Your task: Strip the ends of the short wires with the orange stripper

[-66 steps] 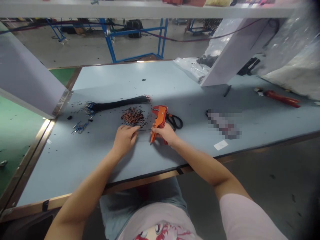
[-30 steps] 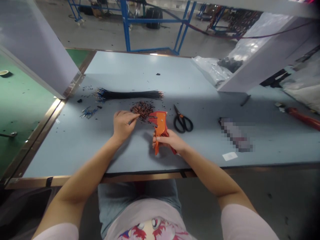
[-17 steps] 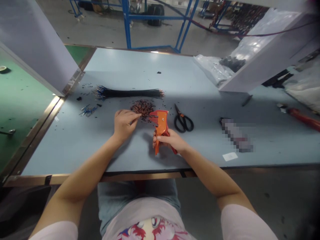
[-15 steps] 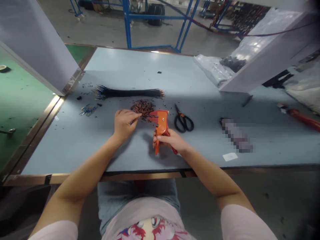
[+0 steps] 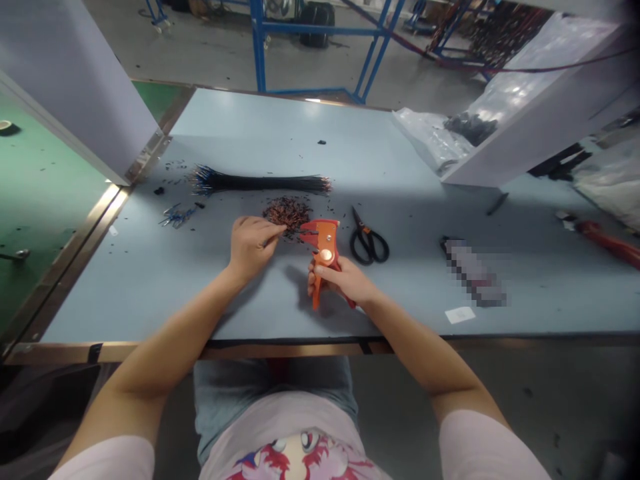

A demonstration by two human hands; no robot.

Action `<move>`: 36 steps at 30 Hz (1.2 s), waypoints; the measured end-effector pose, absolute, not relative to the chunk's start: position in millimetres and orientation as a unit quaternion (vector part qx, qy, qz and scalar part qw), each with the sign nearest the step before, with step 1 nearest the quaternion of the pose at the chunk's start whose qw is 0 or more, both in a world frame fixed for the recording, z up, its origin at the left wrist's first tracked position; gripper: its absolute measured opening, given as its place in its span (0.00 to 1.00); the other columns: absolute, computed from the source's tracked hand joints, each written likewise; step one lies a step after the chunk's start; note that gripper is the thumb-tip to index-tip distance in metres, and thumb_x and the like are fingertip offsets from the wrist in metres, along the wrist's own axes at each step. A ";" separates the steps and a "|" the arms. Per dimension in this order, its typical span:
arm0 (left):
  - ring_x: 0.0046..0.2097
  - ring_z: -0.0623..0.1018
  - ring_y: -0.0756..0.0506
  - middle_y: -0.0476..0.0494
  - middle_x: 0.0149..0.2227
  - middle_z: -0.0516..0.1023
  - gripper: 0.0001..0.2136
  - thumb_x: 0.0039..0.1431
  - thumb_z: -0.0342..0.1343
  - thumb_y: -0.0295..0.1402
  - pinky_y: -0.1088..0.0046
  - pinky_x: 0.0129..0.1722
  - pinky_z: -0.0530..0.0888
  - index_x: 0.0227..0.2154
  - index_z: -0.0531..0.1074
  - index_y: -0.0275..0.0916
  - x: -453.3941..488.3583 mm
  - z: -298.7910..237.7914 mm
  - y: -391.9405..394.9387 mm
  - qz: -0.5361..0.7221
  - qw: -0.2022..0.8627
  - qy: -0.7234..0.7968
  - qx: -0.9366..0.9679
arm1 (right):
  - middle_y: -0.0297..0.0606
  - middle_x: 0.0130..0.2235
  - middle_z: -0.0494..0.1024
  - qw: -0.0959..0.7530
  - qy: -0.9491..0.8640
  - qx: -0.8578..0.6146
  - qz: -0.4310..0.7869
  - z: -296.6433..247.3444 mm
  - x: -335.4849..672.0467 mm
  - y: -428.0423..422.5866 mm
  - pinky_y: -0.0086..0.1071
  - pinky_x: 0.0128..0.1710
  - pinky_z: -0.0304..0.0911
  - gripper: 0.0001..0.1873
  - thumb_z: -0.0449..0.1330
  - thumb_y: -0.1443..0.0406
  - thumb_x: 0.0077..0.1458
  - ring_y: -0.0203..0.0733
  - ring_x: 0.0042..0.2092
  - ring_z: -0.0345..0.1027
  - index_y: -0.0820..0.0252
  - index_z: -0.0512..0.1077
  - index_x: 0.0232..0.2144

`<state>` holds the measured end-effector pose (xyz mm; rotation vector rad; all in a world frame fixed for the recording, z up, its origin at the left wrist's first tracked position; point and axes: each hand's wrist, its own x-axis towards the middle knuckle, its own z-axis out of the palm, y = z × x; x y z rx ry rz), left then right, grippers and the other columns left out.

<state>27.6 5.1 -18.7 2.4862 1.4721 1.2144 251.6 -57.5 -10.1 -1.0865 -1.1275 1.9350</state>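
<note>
My right hand [image 5: 345, 277] is wrapped round the handles of an orange and red wire stripper [image 5: 327, 241], its jaws pointing left. Facing those jaws, my left hand [image 5: 255, 241] is closed in a pinch on a thin dark wire; most of the wire is hidden by the fingers. Just beyond the fingertips lies a heap of small copper and black offcuts [image 5: 287, 211]. Behind the heap a bundle of black wires [image 5: 265, 183] lies lengthwise, with bare ends at the right and blue tips at the left.
Black-handled scissors [image 5: 369, 243] lie right of the wire stripper. Several loose blue-tipped pieces [image 5: 177, 215] are at the left. Farther right are a blurred-out object [image 5: 473, 270], a white label [image 5: 460, 315] and a red-handled tool [image 5: 607, 241]. Upright panels [image 5: 75, 87] flank the table.
The wire stripper's handles have shifted slightly in my right hand, and a round silvery pivot now shows on it. My left hand keeps its pinch near the jaws. The camera view has shifted a little.
</note>
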 end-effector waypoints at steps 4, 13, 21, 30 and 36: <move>0.39 0.78 0.45 0.49 0.33 0.82 0.09 0.60 0.53 0.32 0.62 0.44 0.66 0.35 0.79 0.46 28.2 -18.1 4.7 0.396 0.007 0.466 0.791 | 0.36 0.28 0.75 0.321 -0.436 -0.420 0.729 -8.7 252.5 -57.5 0.38 0.28 0.71 0.15 0.65 0.57 0.51 0.43 0.29 0.74 0.60 0.67 0.32; 0.39 0.78 0.45 0.49 0.34 0.82 0.09 0.60 0.53 0.33 0.63 0.44 0.66 0.36 0.79 0.46 27.9 -17.7 4.4 0.396 0.009 0.463 0.793 | 0.35 0.24 0.73 0.301 -0.478 -0.430 0.705 -5.0 254.3 -58.2 0.33 0.26 0.70 0.15 0.63 0.55 0.52 0.39 0.25 0.71 0.60 0.66 0.26; 0.32 0.78 0.48 0.47 0.30 0.81 0.08 0.59 0.55 0.36 0.69 0.36 0.68 0.36 0.78 0.42 31.1 -18.1 1.7 0.420 0.010 0.437 0.795 | 0.34 0.23 0.72 0.303 -0.499 -0.421 0.695 -1.5 254.5 -59.5 0.33 0.27 0.70 0.14 0.61 0.56 0.54 0.38 0.25 0.70 0.60 0.67 0.25; 0.27 0.72 0.53 0.48 0.26 0.77 0.11 0.62 0.51 0.37 0.77 0.29 0.66 0.38 0.78 0.41 31.3 -15.9 -3.2 0.414 0.058 0.416 0.808 | 0.34 0.23 0.72 0.299 -0.509 -0.416 0.691 1.3 254.2 -62.0 0.34 0.28 0.70 0.14 0.61 0.57 0.54 0.37 0.24 0.68 0.60 0.67 0.24; 0.28 0.74 0.53 0.48 0.28 0.79 0.10 0.62 0.52 0.35 0.77 0.29 0.66 0.37 0.77 0.39 31.2 -13.2 -3.9 0.422 0.037 0.396 0.815 | 0.32 0.21 0.70 0.290 -0.527 -0.413 0.684 3.2 251.6 -63.8 0.30 0.22 0.68 0.15 0.60 0.57 0.55 0.35 0.21 0.66 0.60 0.66 0.22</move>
